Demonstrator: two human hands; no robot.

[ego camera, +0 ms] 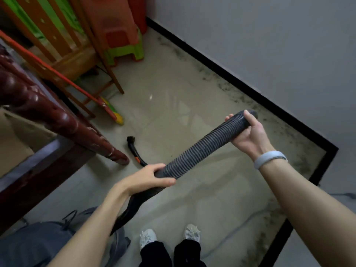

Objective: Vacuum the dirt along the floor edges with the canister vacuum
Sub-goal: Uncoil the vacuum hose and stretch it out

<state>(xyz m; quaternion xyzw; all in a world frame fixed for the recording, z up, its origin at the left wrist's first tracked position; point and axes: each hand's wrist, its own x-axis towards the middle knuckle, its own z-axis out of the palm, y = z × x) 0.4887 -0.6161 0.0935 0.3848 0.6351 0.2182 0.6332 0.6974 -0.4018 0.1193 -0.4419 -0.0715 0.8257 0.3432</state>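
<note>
My right hand [248, 134] curls round the far end of the ribbed vacuum hose [202, 149], thumb over the top, fingers wrapped beneath. My left hand [152, 177] grips the near end, where the ribbing meets the smooth black handle piece [133, 207] curving down toward my body. Between my two hands the hose runs straight and slanted, lifted well above the floor [173, 116]. Just past my right hand, dirt [269, 116] lies in a dark speckled band along the black baseboard [240, 74], following it round the corner on my right. Beyond my left hand a black nozzle piece [134, 151] with an orange band lies on the tiles, near the dark red furniture leg [77, 128]. Further out stand a wooden chair [63, 54] and stacked plastic stools [123, 39]. Below my hands, my two pale shoes [169, 236].
</note>
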